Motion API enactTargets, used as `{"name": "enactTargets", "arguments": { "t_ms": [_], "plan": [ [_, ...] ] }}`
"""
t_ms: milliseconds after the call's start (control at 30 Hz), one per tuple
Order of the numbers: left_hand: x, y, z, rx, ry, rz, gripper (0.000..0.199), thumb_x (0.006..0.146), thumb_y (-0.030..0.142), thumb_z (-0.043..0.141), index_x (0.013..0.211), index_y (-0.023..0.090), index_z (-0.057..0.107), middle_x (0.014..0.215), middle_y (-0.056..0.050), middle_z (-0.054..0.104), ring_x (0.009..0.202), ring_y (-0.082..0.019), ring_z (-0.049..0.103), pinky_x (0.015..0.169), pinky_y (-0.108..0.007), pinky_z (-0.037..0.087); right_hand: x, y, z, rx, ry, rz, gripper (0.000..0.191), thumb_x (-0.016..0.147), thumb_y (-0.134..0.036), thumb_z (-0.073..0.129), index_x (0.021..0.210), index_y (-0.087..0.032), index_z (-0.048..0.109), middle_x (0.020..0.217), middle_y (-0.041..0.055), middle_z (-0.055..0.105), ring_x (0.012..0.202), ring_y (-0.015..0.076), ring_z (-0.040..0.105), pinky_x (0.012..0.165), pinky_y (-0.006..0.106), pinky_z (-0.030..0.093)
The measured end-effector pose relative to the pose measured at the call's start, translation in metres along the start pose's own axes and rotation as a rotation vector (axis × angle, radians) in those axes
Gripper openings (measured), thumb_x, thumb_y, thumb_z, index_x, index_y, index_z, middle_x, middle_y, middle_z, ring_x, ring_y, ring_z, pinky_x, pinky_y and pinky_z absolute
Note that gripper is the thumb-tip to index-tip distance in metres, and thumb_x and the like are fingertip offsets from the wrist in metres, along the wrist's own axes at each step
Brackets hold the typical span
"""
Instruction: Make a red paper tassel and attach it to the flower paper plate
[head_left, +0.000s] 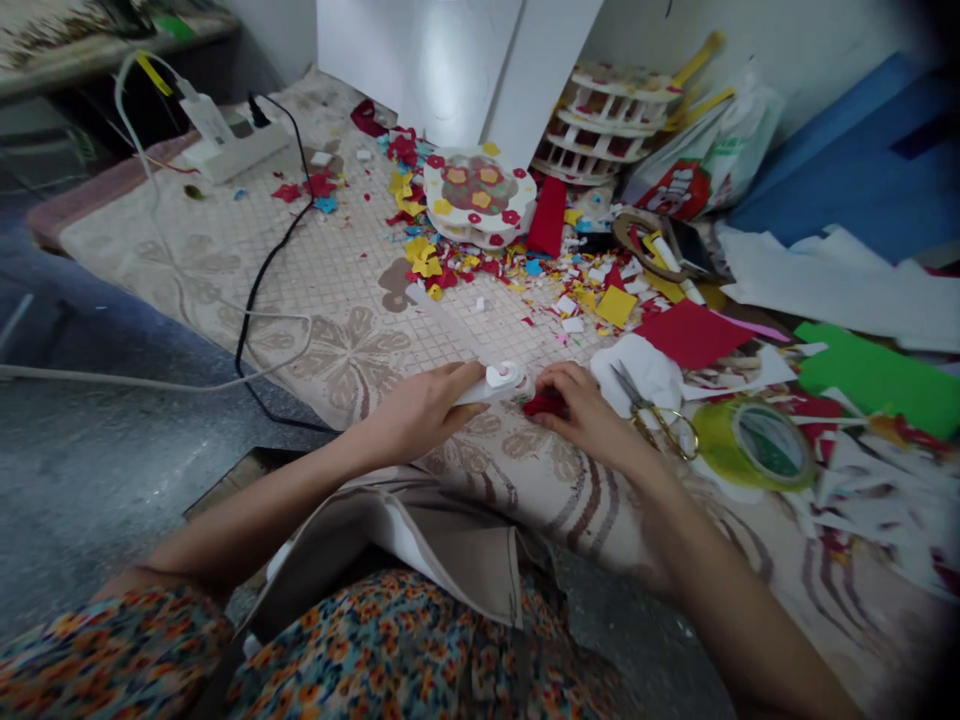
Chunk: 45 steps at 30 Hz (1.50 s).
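Centre of the frame: the left hand (439, 400) grips a white tool (504, 377); the right hand (577, 400) pinches a red piece (543, 402) just beside it, apparently unfinished. Upper centre: a white round piece (481, 205) already bears flowers (511, 217), while yellow flowers (424, 257) lie loose nearby. Right: scissors (636, 393), tape roll (756, 443) and paper scraps (874, 485) crowd the table (206, 245).

From where I sit, I see the left hand (433, 402) gripping a white tool (504, 378), just beside the right hand (583, 408), which pinches a small red piece (546, 403) at the counter (360, 300). To their right I have scissors (643, 402) and a yellow tape roll (718, 445). Farther back sits a round white box-like piece (480, 192) with flowers (colourful scraps (510, 268) crowd its front).
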<state>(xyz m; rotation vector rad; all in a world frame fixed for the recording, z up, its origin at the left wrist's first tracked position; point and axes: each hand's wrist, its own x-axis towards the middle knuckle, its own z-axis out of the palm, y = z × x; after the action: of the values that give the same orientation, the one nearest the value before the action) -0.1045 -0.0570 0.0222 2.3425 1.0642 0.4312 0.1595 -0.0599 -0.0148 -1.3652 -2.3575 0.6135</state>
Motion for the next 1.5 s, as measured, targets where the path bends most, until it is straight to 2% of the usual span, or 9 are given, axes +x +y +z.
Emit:
{"name": "enactTargets", "arguments": {
  "t_ms": [333,467,733,1133,1500],
  "plan": [
    [-0.0003,-0.0012,-0.0006,0.028,0.002,0.004,0.012,0.092,0.026,0.046,0.100,0.018,0.050,0.089,-0.005,0.061,0.078,-0.019,0.058,0.067,-0.028,0.040,-0.0019,0.0013,0.0034,-0.003,0.028,0.010,0.023,0.083,-0.027,0.063,0.097,-0.024,0.046,0.107,0.0085,0.053,0.104,0.0274,0.051,0.089,0.044,0.044],
    [-0.0010,-0.0017,-0.0014,0.030,0.003,0.002,0.011,0.093,0.026,0.046,0.099,0.018,0.049,0.087,-0.005,0.060,0.075,-0.018,0.057,0.066,-0.027,0.039,-0.0025,0.0003,0.0030,0.006,0.016,-0.003,0.015,0.084,-0.027,0.062,0.091,-0.023,0.049,0.108,0.0085,0.052,0.103,0.0270,0.051,0.089,0.045,0.044],
    [0.0006,0.0005,-0.0016,0.028,0.003,0.007,0.012,0.093,0.026,0.046,0.099,0.018,0.050,0.087,-0.005,0.060,0.074,-0.018,0.057,0.066,-0.027,0.039,-0.0017,0.0001,0.0033,0.030,0.026,-0.003,0.013,0.083,-0.026,0.062,0.091,-0.022,0.053,0.108,0.0087,0.053,0.104,0.0262,0.052,0.091,0.044,0.044],
    [0.0010,0.0036,-0.0034,0.035,-0.008,0.011,0.011,0.093,0.025,0.047,0.098,0.017,0.051,0.086,-0.004,0.060,0.074,-0.018,0.058,0.065,-0.027,0.039,-0.0019,0.0020,0.0049,0.022,0.040,-0.014,0.015,0.083,-0.026,0.064,0.091,-0.022,0.052,0.107,0.0084,0.053,0.103,0.0257,0.052,0.090,0.044,0.044],
    [0.0021,0.0015,-0.0023,0.027,0.035,0.019,0.011,0.093,0.027,0.047,0.098,0.018,0.050,0.087,-0.005,0.061,0.075,-0.017,0.058,0.065,-0.027,0.040,-0.0022,0.0005,0.0040,0.008,0.039,0.001,0.020,0.083,-0.026,0.063,0.093,-0.022,0.047,0.107,0.0093,0.053,0.104,0.0272,0.051,0.090,0.045,0.043]
  ]
}}
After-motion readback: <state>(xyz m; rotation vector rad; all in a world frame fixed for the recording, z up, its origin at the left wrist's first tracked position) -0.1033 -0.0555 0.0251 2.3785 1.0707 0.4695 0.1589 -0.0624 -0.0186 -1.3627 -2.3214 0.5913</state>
